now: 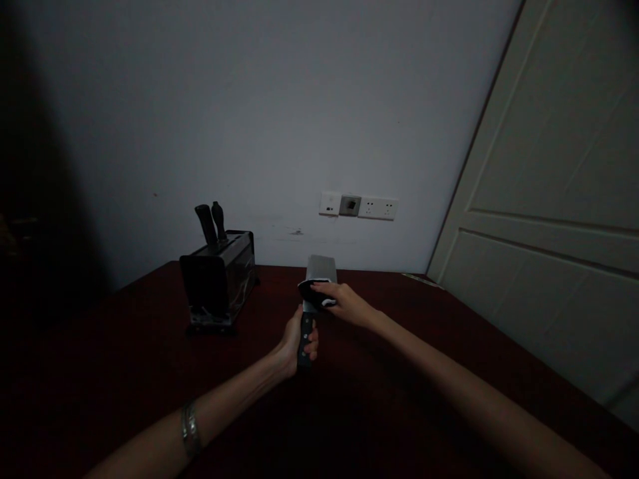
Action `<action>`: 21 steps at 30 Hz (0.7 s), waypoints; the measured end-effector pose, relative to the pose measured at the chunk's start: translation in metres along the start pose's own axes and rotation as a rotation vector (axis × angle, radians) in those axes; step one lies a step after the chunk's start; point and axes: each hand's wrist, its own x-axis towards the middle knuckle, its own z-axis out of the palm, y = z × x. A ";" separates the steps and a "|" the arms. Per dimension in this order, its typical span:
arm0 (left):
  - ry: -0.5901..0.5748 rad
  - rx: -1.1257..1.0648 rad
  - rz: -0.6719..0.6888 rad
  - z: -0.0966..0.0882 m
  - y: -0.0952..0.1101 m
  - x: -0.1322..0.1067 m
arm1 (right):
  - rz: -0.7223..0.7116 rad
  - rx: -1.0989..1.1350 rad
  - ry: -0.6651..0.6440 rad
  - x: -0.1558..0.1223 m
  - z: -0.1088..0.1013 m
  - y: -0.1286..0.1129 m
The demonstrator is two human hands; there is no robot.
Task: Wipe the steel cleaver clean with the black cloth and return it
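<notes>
The room is dim, so the dark red worktop (150, 372) shows little detail and its left edge fades into shadow, while both forearms are cut off by the bottom of the frame. The lower part of the cleaver (319, 273) blade is covered by a dark cloth (313, 293), and its black handle is mostly hidden inside the left hand (298, 340), which is wrapped closed around it and holds the blade upright above the worktop. The right hand (344, 303) sits just above and to the right of the left hand, fingers curled, pressing the cloth against the blade; how tightly it grips cannot be made out. A metal bracelet (190, 429) circles the left wrist. Well to the left of both hands and farther back stands a knife block (219, 279), with two dark handles (212, 223) sticking out of its top; what is inside it is too dark to read. Beyond the hands, wall sockets (359, 206) are set low on the wall, and a pale door (549, 199) stands to the right.
</notes>
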 end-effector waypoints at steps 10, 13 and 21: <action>-0.089 0.022 0.001 -0.001 -0.005 -0.002 | 0.084 -0.213 0.170 0.040 -0.035 0.063; -0.087 0.013 0.005 -0.002 0.000 -0.001 | 0.038 -0.200 0.160 0.028 -0.026 0.050; -0.030 0.025 0.092 -0.009 0.012 0.004 | -0.115 -0.040 0.061 -0.012 0.009 0.002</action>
